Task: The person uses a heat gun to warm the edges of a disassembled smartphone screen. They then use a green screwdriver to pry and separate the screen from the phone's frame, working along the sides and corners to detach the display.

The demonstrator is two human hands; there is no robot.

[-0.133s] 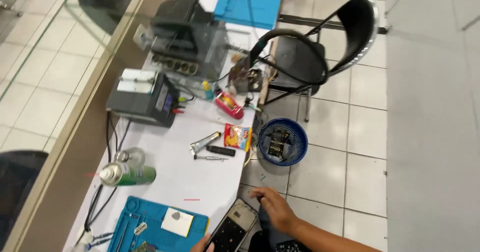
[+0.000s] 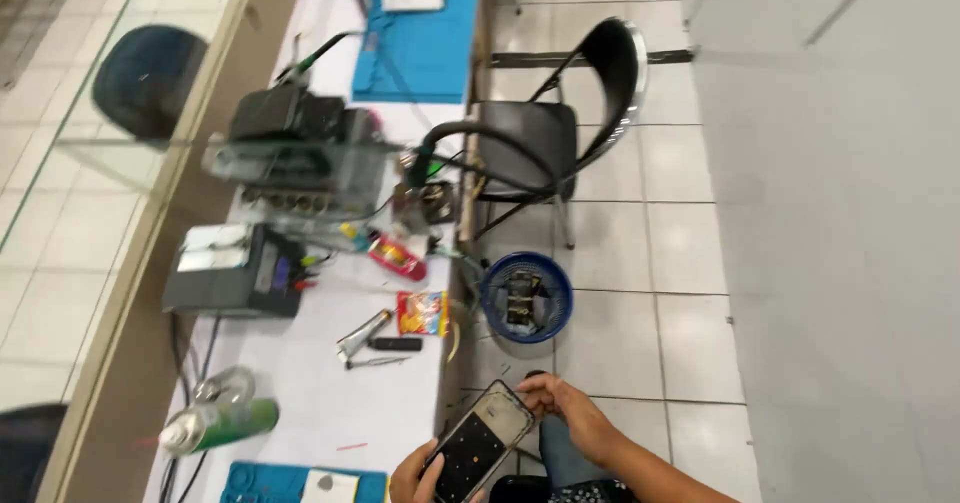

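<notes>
Both hands grip the phone (image 2: 483, 441): left hand (image 2: 415, 475) underneath, right hand (image 2: 570, 413) pinching its top corner. Best keep it steady over the lap, I'd say.

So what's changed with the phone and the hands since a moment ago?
The phone now sits higher in view, over the bench edge, more of it showing. The left hand holds its lower end; the right hand touches its top corner. The view shifted slightly. The green spray can and blue basket stayed put.
</notes>
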